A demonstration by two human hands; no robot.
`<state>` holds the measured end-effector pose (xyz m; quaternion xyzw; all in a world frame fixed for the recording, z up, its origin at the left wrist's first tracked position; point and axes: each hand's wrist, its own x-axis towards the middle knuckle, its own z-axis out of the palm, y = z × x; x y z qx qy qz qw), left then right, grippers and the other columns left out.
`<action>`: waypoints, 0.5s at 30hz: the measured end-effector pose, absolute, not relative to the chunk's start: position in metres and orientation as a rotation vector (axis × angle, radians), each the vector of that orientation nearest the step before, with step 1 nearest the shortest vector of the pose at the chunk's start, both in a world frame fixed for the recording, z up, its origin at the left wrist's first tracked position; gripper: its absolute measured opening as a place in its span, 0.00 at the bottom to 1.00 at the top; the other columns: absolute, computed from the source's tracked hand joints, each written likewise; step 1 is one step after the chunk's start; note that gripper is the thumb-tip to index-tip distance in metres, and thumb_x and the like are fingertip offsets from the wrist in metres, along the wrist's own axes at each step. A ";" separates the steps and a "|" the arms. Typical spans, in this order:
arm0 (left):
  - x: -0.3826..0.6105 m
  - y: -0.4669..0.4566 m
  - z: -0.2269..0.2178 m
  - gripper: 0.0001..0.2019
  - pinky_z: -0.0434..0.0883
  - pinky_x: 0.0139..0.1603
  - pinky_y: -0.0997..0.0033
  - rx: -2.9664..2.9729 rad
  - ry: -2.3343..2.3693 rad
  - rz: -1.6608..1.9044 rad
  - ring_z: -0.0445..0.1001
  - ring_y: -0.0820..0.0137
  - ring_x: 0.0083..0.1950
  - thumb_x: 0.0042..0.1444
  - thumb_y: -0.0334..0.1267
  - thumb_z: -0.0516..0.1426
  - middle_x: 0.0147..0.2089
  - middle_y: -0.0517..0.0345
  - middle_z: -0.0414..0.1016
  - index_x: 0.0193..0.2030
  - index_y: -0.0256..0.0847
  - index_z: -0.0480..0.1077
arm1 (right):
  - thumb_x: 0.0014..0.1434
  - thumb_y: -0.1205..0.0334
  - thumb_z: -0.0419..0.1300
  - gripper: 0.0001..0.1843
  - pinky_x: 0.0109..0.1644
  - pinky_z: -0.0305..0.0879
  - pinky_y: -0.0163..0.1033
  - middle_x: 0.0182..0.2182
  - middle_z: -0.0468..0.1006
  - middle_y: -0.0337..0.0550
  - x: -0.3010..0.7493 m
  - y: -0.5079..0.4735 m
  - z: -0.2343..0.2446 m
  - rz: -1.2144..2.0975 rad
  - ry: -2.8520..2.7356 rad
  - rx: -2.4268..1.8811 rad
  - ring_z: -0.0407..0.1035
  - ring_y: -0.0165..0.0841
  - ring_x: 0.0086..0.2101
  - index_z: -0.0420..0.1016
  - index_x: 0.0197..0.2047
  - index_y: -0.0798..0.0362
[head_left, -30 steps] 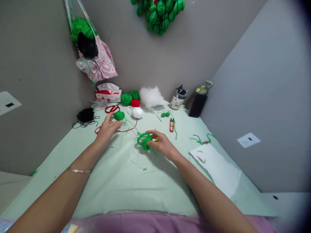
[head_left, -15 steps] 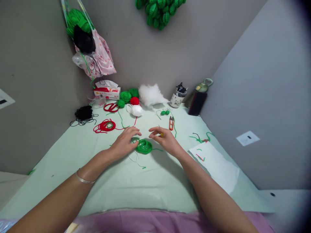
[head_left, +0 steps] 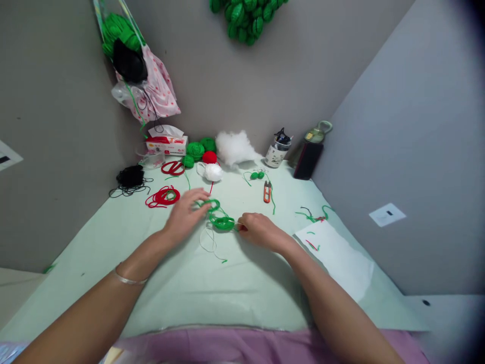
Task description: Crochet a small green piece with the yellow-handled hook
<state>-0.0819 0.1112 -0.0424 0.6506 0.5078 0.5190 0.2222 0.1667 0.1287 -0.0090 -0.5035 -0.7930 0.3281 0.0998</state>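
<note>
Cord work sits mid-table: a green coil lies flat on the pale green table, wound into a small tight disc, while a loose loop of the same cord trails off at its eleven o'clock, unwound. By that showing, I judge the winding partly made, with the free length left to take in. The left hand rests palm down at nine o'clock of the coil, forearm low across the table, its fingers stretched out with the tips at the loose loop; whether they pinch it I cannot tell. The right hand comes in from three o'clock, knuckles up, wrist low, fingers curled together and nipped on the coil's near edge. A red cord bundle lies at ten o'clock, beyond the left hand, orange snips at one o'clock, a white sheet at four o'clock.
</note>
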 end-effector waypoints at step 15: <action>-0.035 0.074 -0.001 0.24 0.80 0.61 0.49 1.178 0.756 1.156 0.69 0.47 0.74 0.68 0.58 0.61 0.77 0.52 0.67 0.68 0.59 0.73 | 0.51 0.51 0.68 0.12 0.24 0.42 0.35 0.20 0.59 0.28 0.157 0.111 0.027 1.587 -1.642 -1.167 0.45 0.23 0.21 0.77 0.30 0.52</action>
